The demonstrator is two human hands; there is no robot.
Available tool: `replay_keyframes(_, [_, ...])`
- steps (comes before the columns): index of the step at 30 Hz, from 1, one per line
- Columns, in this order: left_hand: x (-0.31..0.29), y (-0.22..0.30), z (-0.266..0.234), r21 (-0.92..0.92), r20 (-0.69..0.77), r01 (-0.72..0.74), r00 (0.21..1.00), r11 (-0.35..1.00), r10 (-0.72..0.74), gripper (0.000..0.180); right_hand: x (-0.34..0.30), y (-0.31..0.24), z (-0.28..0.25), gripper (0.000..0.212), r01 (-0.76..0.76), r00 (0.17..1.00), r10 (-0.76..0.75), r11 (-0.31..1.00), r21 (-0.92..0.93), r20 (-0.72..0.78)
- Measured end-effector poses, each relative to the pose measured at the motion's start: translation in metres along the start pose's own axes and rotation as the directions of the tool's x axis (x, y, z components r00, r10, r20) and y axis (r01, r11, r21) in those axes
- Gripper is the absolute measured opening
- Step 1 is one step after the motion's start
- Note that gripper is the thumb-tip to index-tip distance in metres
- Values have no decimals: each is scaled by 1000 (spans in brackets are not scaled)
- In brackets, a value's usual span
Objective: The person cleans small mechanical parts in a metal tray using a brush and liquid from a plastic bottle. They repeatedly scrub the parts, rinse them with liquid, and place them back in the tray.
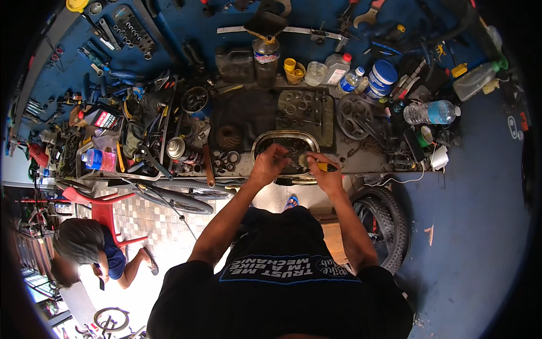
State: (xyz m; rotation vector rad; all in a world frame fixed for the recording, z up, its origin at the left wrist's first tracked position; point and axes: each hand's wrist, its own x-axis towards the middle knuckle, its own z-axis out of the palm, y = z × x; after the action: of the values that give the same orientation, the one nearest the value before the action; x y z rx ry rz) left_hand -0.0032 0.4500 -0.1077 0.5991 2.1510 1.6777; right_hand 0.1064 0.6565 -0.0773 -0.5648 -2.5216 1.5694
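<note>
Both my hands work over a metal basin [260, 138] with a shiny rim and dark contents, at the front edge of the bench. My right hand [329, 179] is closed around a yellow-handled brush [324, 166]; its tan bristle end points left over the basin. My left hand [270, 166] is closed in a pinch near the brush tip, and what lies in its fingers is too small and dark to make out. Behind the basin, a tray [323, 129] bears several small rings and metal parts. A dark toothed sprocket [228, 135] rests to the left.
Left of the basin stand a spray can [175, 148] and a wooden handle [208, 166]. Bottles and a blue-and-white tub [383, 78] line the back; a pulley-like wheel [354, 116] lies right. Bicycle tyres [389, 226] lean below. A person [84, 243] sits by a red chair [103, 214].
</note>
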Motion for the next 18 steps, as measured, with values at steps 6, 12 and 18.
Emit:
replay_keyframes(6, [12,1,-8,-62,59,94,994,994,-90,32,1,-12,-2,32,202,979,-195,964,-171,57])
replay_keyframes(12, [17,1,-4,135,42,71,996,988,-78,28,19,-8,9,31,-37,999,40,994,108,-30])
replay_keyframes(18, [21,6,-3,80,36,163,985,983,-166,27,26,-34,16,32,-7,996,27,971,238,-83])
